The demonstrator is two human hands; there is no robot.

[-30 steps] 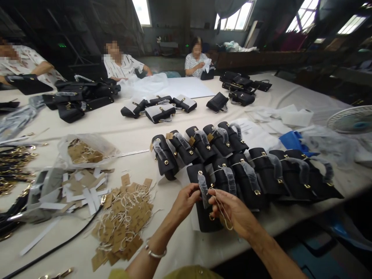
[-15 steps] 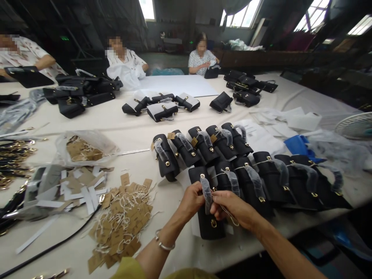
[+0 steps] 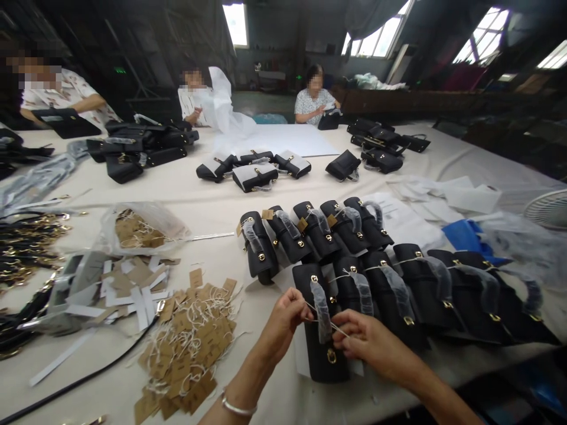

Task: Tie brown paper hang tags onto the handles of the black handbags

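A black handbag (image 3: pixel 319 348) with gold studs and a plastic-wrapped handle (image 3: pixel 322 307) lies on the white table in front of me. My left hand (image 3: pixel 283 323) pinches one end of a thin white string (image 3: pixel 319 315) at the handle's left. At the handle's right, my right hand (image 3: pixel 367 339) pinches the other end. The string runs taut across the wrapped handle. Behind this bag, several more black bags (image 3: pixel 381 265) lie in two overlapping rows, some with brown tags on them.
A heap of brown paper tags with white strings (image 3: pixel 190 345) lies left of my hands, beside white paper strips (image 3: pixel 133 295) and a clear bag of tags (image 3: pixel 137 231). Gold chains (image 3: pixel 24 245) lie far left. Three people sit across the table with more bags. A fan (image 3: pixel 549 208) stands right.
My hands have pulled apart, drawing the string tight across the handle; a second ago the right hand held it in a loose loop. The view has shifted slightly up and left.
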